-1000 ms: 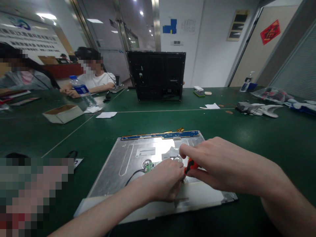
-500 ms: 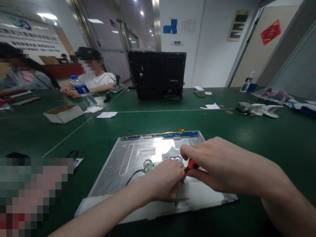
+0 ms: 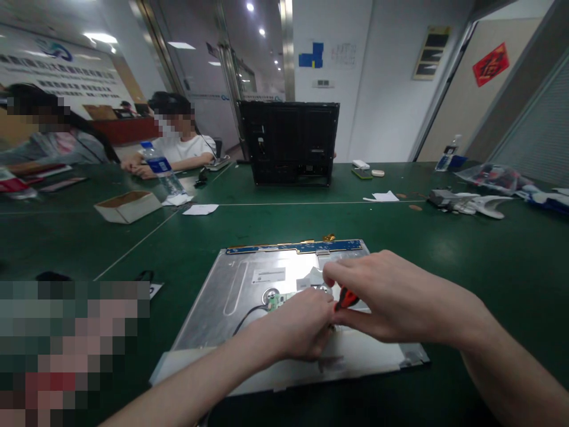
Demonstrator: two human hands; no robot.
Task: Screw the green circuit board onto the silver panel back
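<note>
A silvery metal display panel (image 3: 208, 302) lies on the green table, with a blue circuit strip (image 3: 293, 247) along its far edge and a small green board (image 3: 280, 299) near its middle. My right hand (image 3: 377, 290) is closed around a red and black screwdriver (image 3: 345, 298) over the panel. Touching it from the left, my left hand (image 3: 306, 320) rests low on the panel with its fingers curled down; their tips, and anything between them, are hidden. The screwdriver's tip is also out of sight.
Beyond the panel stands a black monitor casing (image 3: 291, 142). To the left are an open box (image 3: 128, 209), a water bottle (image 3: 164, 169) and two seated people. White parts (image 3: 471, 203) and a plastic bag (image 3: 493, 177) lie at the right.
The whole view has shifted slightly, so most things appear a little further right and lower. The screwdriver handle is turned a little differently in my right hand. Both hands stay over the panel.
</note>
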